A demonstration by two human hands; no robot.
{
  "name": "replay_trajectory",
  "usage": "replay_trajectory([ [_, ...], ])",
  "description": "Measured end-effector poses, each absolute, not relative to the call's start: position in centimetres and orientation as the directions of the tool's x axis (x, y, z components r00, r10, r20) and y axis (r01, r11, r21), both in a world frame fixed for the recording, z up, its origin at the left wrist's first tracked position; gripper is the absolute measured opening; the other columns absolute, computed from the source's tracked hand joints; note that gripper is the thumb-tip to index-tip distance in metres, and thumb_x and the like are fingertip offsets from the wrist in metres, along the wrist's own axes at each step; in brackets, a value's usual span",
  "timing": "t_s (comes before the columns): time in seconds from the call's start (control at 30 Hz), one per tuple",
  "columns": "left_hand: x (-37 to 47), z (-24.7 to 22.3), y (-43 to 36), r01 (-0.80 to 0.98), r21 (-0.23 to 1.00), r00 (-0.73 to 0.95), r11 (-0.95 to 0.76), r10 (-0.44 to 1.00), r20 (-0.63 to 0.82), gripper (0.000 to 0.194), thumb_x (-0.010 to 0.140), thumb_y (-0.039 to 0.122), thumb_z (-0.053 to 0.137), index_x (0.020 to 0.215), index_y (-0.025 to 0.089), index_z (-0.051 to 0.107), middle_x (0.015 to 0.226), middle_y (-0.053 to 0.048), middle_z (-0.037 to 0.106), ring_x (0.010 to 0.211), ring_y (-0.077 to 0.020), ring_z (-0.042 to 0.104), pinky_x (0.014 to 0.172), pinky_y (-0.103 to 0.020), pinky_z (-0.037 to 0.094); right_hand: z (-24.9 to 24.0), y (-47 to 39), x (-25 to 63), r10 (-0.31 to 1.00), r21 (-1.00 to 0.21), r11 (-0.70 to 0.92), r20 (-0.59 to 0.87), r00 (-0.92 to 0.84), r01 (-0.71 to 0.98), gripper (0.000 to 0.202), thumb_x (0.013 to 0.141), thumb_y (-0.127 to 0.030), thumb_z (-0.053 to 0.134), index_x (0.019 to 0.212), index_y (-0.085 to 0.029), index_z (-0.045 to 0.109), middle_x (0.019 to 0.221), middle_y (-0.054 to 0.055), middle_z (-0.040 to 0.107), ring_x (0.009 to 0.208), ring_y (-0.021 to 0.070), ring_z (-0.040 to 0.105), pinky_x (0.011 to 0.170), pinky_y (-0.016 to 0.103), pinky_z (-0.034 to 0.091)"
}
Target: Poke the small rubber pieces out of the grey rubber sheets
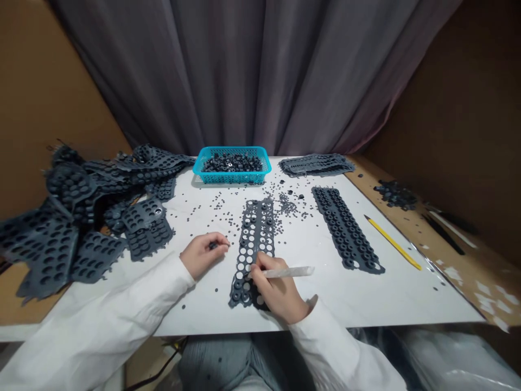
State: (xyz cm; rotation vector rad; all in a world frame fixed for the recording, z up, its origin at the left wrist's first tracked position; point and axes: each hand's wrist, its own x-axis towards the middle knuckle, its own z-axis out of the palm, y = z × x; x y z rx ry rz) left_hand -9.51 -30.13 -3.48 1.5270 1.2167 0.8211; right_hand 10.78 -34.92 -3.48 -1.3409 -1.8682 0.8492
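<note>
A dark grey rubber sheet with rows of round holes (245,251) lies before me, many holes showing the white table through them. Some round rubber pieces still sit in it, mostly at its near end. My right hand (280,290) rests over the sheet's lower part, closed around a white pen-like tool (299,271). Its working tip is hidden by my fingers. Just left of the sheet, my left hand (207,254) is curled with small black rubber pieces (213,246) showing between thumb and fingers.
A blue basket (232,176) of black rubber pieces stands at the back. Another sheet (345,228), filled with rings, and a yellow pencil (393,242) lie right. Stacked sheets (317,164) sit behind them; a heap of sheets (101,217) fills the left. Tiny dark discs (288,206) litter the tabletop.
</note>
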Motion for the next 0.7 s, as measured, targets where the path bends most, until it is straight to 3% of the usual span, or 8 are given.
replay_trajectory([
  [0.1, -9.9, -3.2, -29.8, 0.032, 0.966, 0.261, 0.256, 0.931, -0.255, 0.035, 0.065, 0.041, 0.071, 0.081, 0.013, 0.057, 0.065, 0.001, 0.055, 0.047, -0.0049, 0.035, 0.045, -0.019, 0.023, -3.3, -35.0, 10.8, 0.965, -0.848, 0.226, 0.126, -0.231, 0.479, 0.027, 0.085, -0.023, 0.041, 0.059, -0.02, 0.035, 0.052, -0.003, 0.048, 0.051, 0.0118, 0.046, 0.05, 0.022, 0.031],
  [0.27, -9.4, -2.6, -30.7, -0.208, 0.818, 0.428, 0.537, 0.802, -0.418, 0.047, 0.055, 0.036, 0.081, 0.086, 0.011, 0.056, 0.07, -0.002, 0.058, 0.044, -0.0009, 0.03, 0.042, -0.016, 0.014, -3.5, -35.1, 10.8, 0.97, -0.875, 0.203, 0.119, -0.211, 0.44, 0.026, 0.086, -0.025, 0.043, 0.06, -0.02, 0.04, 0.053, -0.003, 0.053, 0.052, 0.012, 0.05, 0.052, 0.022, 0.035],
  [0.43, -8.8, -2.5, -31.4, -0.254, 0.753, 0.451, 0.607, 0.763, -0.463, 0.046, 0.054, 0.028, 0.083, 0.085, 0.01, 0.055, 0.075, -0.007, 0.061, 0.045, -0.0005, 0.031, 0.041, -0.016, 0.014, -3.3, -35.3, 11.0, 0.975, -0.915, 0.21, 0.17, -0.142, 0.346, 0.022, 0.087, -0.029, 0.047, 0.067, -0.02, 0.051, 0.058, -0.002, 0.06, 0.055, 0.013, 0.056, 0.054, 0.023, 0.042],
  [0.5, -8.7, -2.5, -31.6, -0.254, 0.748, 0.449, 0.614, 0.759, -0.471, 0.047, 0.053, 0.029, 0.084, 0.084, 0.01, 0.055, 0.077, -0.008, 0.062, 0.045, -0.0003, 0.03, 0.041, -0.015, 0.014, -3.0, -35.3, 11.1, 0.968, -0.931, 0.25, 0.235, -0.089, 0.266, 0.014, 0.087, -0.029, 0.049, 0.083, -0.02, 0.058, 0.077, 0.002, 0.068, 0.069, 0.0153, 0.063, 0.063, 0.024, 0.047],
  [0.57, -8.4, -2.4, -31.7, -0.25, 0.753, 0.464, 0.609, 0.758, -0.459, 0.046, 0.053, 0.032, 0.083, 0.083, 0.01, 0.056, 0.077, -0.007, 0.062, 0.045, 0.0, 0.028, 0.041, -0.015, 0.014, -2.6, -35.3, 11.1, 0.951, -0.929, 0.309, 0.301, -0.071, 0.204, 0.019, 0.089, -0.028, 0.045, 0.099, -0.02, 0.058, 0.094, 0.006, 0.069, 0.083, 0.0172, 0.066, 0.074, 0.027, 0.05],
  [0.63, -7.8, -2.3, -31.9, -0.226, 0.767, 0.492, 0.601, 0.75, -0.443, 0.045, 0.055, 0.037, 0.082, 0.081, 0.009, 0.058, 0.069, -0.003, 0.058, 0.044, -0.0002, 0.026, 0.041, -0.016, 0.012, -2.2, -35.3, 10.9, 0.933, -0.913, 0.358, 0.344, -0.103, 0.195, 0.019, 0.091, -0.025, 0.041, 0.098, -0.02, 0.058, 0.096, 0.007, 0.07, 0.087, 0.0181, 0.066, 0.077, 0.028, 0.05],
  [0.7, -6.9, -2.3, -32.1, -0.192, 0.784, 0.513, 0.59, 0.741, -0.432, 0.046, 0.057, 0.042, 0.08, 0.082, 0.008, 0.06, 0.056, 0.003, 0.047, 0.043, -0.0009, 0.022, 0.041, -0.017, 0.01, -1.8, -35.5, 10.6, 0.92, -0.889, 0.391, 0.367, -0.14, 0.237, 0.006, 0.087, -0.025, 0.048, 0.086, -0.021, 0.054, 0.092, 0.006, 0.071, 0.086, 0.0191, 0.067, 0.075, 0.029, 0.051],
])
